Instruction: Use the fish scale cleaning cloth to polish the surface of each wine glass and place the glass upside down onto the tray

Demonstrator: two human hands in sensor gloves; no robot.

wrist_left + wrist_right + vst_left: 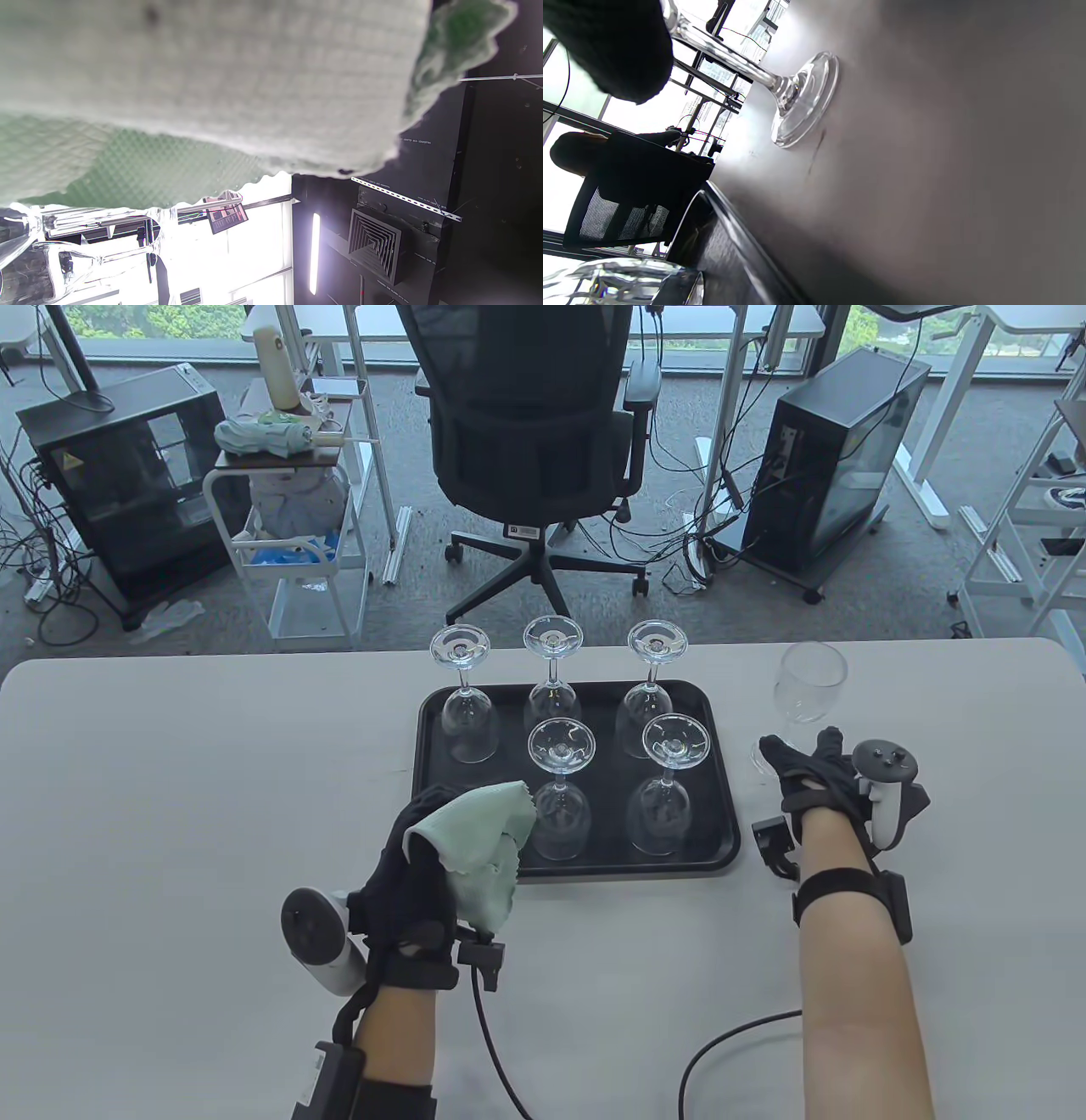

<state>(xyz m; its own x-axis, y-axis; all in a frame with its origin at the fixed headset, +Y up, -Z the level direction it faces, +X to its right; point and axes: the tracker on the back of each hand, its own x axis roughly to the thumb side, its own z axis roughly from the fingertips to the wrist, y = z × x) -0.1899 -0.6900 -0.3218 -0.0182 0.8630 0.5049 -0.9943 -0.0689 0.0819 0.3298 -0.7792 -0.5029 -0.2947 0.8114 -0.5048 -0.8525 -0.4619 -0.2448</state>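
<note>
Five wine glasses stand upside down on the black tray (607,780), three in the back row (551,678) and two in front (670,789). A sixth wine glass (810,678) stands upright on the table just right of the tray. My right hand (802,759) reaches around its stem, thumb on the left and fingers on the right. In the right wrist view its foot (804,99) rests flat on the table beside a gloved finger (615,46). My left hand (424,848) holds the pale green cloth (479,848) bunched at the tray's front left corner. The cloth (212,84) fills most of the left wrist view.
The tray's front left spot, just beyond the cloth, holds no glass. An office chair (534,432), a small cart (288,517) and computer cases (840,466) stand beyond the table's far edge. A cable (501,1060) trails from my left wrist.
</note>
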